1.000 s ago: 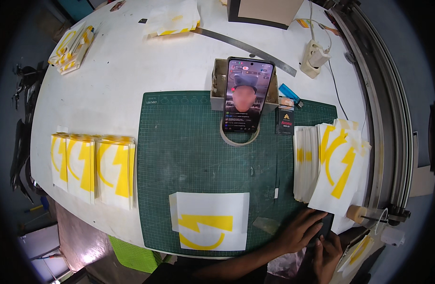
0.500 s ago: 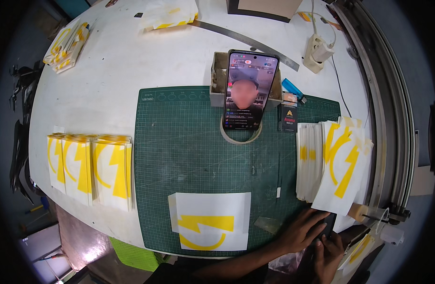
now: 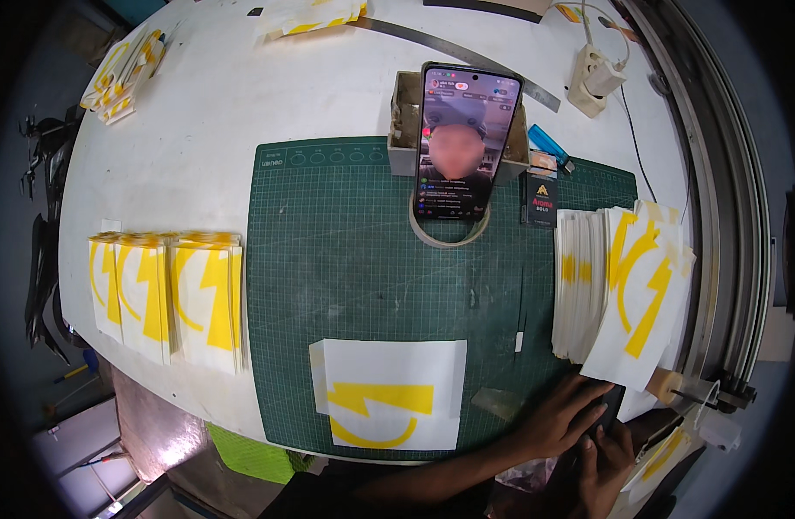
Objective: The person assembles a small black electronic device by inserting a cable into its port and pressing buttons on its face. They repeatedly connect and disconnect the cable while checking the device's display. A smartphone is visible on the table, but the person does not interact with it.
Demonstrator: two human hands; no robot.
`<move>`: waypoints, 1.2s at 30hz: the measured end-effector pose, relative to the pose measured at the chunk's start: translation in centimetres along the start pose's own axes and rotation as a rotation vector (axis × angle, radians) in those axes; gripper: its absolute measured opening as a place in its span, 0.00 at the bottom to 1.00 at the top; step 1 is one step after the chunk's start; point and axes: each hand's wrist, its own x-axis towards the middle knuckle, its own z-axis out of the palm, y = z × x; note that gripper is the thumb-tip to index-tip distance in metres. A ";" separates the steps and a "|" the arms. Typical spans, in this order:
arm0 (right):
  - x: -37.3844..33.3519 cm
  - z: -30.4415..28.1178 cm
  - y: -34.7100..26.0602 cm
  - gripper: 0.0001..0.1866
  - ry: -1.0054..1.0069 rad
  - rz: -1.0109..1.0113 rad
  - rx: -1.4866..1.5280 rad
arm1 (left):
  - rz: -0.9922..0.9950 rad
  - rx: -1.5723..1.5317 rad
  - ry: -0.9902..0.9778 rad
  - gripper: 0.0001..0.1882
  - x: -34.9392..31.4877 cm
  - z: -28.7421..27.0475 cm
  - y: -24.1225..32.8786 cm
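At the lower right, beside the cutting mat, both hands are on a flat black object (image 3: 616,405) whose kind I cannot make out. My left hand (image 3: 560,419) lies over its left side with the fingers curled against it. My right hand (image 3: 609,458) grips its near end, with the thumb and fingers closed around it. Just beyond the hands a white paper piece with a yellow print (image 3: 641,303) leans on a row of folded paper bags (image 3: 579,285). An unfolded white sheet with a yellow print (image 3: 393,402) lies on the green cutting mat (image 3: 371,285), left of my hands.
A phone (image 3: 467,143) with a lit screen leans on an open box (image 3: 404,117), above a tape roll (image 3: 449,238). Nearby are a small black pack (image 3: 540,199) and a blue lighter (image 3: 549,147). Stacked printed bags (image 3: 147,298) stand left. A steel ruler (image 3: 467,59) and power strip (image 3: 590,82) lie farther back.
The whole view has shifted a little, so things on the table appear slightly higher and farther right. Both hands stay on the black object with almost the same grip.
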 end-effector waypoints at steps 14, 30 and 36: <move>0.0 0.5 -1.4 0.17 0.033 0.290 0.212 | 0.004 0.028 -0.007 0.20 -0.4 -0.4 0.3; 2.7 -4.8 3.3 0.14 -0.311 0.002 -0.049 | 0.057 0.148 -0.011 0.18 0.3 0.8 -1.9; 3.9 -5.7 5.2 0.21 -0.440 -0.067 -0.020 | 0.073 0.171 -0.003 0.19 0.0 0.8 -2.6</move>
